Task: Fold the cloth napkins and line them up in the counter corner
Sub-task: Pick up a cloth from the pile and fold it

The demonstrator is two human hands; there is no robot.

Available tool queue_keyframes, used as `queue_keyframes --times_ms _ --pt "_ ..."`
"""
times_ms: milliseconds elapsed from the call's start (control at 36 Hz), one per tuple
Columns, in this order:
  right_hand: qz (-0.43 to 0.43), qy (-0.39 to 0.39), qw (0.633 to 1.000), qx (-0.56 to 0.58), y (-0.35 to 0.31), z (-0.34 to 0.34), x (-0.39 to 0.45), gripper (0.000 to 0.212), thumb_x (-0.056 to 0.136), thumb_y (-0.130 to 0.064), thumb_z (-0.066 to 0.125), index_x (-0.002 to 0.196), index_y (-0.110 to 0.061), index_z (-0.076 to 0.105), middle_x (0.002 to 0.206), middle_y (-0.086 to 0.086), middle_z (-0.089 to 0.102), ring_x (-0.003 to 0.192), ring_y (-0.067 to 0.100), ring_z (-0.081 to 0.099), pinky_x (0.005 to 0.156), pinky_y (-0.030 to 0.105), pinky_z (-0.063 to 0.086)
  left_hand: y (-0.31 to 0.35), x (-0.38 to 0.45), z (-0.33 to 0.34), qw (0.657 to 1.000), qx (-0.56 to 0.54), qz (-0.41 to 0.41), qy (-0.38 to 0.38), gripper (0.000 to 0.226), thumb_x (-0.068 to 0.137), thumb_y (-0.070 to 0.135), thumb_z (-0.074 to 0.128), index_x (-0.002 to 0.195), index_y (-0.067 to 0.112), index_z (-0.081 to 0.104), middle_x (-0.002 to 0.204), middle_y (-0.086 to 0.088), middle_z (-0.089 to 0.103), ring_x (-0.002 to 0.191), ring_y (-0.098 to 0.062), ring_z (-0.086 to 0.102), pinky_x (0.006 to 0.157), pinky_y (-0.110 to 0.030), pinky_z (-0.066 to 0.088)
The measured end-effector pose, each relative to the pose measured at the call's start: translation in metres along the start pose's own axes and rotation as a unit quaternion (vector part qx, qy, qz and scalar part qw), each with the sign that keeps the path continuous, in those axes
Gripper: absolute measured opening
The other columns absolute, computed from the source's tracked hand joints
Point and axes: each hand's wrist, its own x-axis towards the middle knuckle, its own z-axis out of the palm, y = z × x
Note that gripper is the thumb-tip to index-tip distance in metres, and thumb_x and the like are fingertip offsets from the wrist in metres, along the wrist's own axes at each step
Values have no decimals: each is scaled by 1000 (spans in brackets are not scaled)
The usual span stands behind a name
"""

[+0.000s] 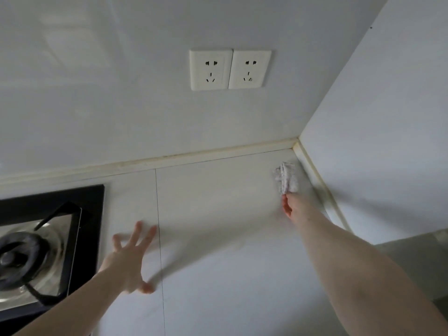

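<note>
Head view | right hand (289, 204) pinches folded napkin (286, 177) at tabletop (218, 195) corner | left hand (128, 258) spread, holding nothing | risk: careless release may unfold napkin

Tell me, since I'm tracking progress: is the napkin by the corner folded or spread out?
Folded. The napkin is a small bunched bundle with layered creases, held at its near end by the right hand.

Open counter (218, 202) is stretching right of the gas hob (48, 238); beyond it, two walls are closing the corner around the folded napkin (286, 178).
</note>
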Motion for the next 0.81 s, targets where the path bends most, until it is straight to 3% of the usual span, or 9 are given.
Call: queue_keyframes --times_ms 111,222,278,417,472,528,611,722,806 --pt "-14 -1 1000 16 -17 13 1 27 102 -1 42 82 -15 53 59 2 57 39 4 54 33 11 41 2 -1 -1 1000 5 -2 7 147 67 62 84 141 43 -41 151 9 -49 148 -53 -17 97 -40 56" --pt "-33 18 999 8 -38 16 7 25 102 -3 47 125 -9 56 82 4 56 66 12 56 39 18 51 -1 -2 1 1000 6 -3 13 147 64 65 83 141 44 -41 152 11 -49 149 -50 -17 98 -40 56" --pt "-36 26 999 -5 -46 17 10 27 102 -4 48 128 -10 54 83 5 56 66 13 58 42 21 53 -1 -1 2 1000 7 -3 17 148 63 67 83 141 45 -41 152 10 -49 149 -51 -17 97 -40 57" --pt "-51 15 999 -5 -22 13 2 12 99 -4 52 100 -15 54 75 5 52 57 11 55 39 18 47 0 -2 1 1000 11 -6 24 148 64 66 83 144 44 -39 152 9 -49 149 -50 -15 97 -38 56" --pt "-94 -31 995 -15 9 12 2 21 85 -1 61 77 -18 52 60 5 48 40 7 49 34 15 36 1 -3 0 1000 16 -11 24 149 64 67 83 144 42 -40 153 8 -48 149 -51 -16 99 -41 55" --pt "-148 -44 986 -65 35 11 -3 29 74 5 64 71 -20 48 60 -2 48 37 0 45 41 17 37 2 -3 0 1000 11 -19 21 149 64 67 83 145 42 -40 153 7 -48 149 -51 -18 100 -43 55" --pt "-163 -30 980 -106 50 11 -24 37 84 16 62 91 -16 45 80 0 44 49 4 45 53 22 36 2 -5 3 999 -6 -27 22 147 67 62 84 146 41 -38 154 8 -47 149 -49 -20 100 -46 55" --pt "-145 -11 976 -161 54 2 -36 58 83 -1 71 133 -11 43 104 3 52 81 25 55 72 35 45 -2 -12 17 998 -33 -23 46 136 75 62 78 152 35 -31 158 8 -41 152 -43 -16 106 -45 51" --pt "-170 -5 940 -296 58 -4 -48 74 77 -8 75 144 -3 44 115 13 55 105 27 58 92 32 43 -9 -19 29 996 -54 -13 66 126 80 65 72 155 34 -25 161 9 -35 154 -37 -15 112 -44 45"
